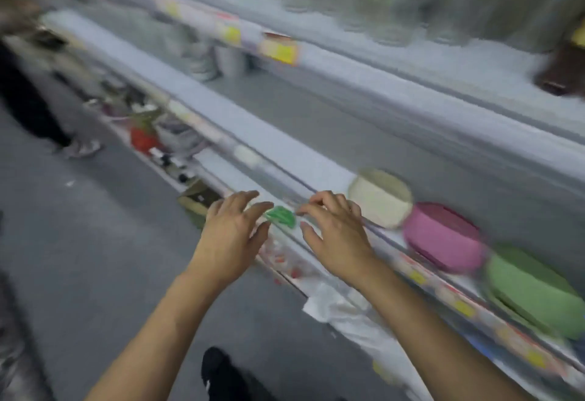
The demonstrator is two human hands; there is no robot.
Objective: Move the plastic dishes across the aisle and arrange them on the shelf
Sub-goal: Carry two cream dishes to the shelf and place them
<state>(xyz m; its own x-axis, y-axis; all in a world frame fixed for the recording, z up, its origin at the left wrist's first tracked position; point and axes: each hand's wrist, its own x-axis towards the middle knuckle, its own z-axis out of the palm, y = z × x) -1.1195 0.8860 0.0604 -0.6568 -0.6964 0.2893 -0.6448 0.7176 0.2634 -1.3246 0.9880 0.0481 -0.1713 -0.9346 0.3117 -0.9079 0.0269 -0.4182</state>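
We reach both bare arms out toward the front edge of the shelf, and the whole view is smeared by motion. Our left hand hangs with its fingers spread and only loosely bent, gripping nothing. Our right hand is beside it, fingers bent a little more and also apart, with nothing held that we can make out. Between the two hands, at the shelf's front lip, sits a small green tag; any print on it is too blurred to read.

Three plastic dishes stand in a row on the shelf just behind its front edge, to the right of our right hand: a cream dish nearest the hand, a pink dish just beside it, and a green dish further right.

Yellow price labels line the edge of the shelf above, and more run along the front rail below the dishes; none of their writing is legible. Another person's dark trouser leg and shoe stand on the grey aisle floor at far left
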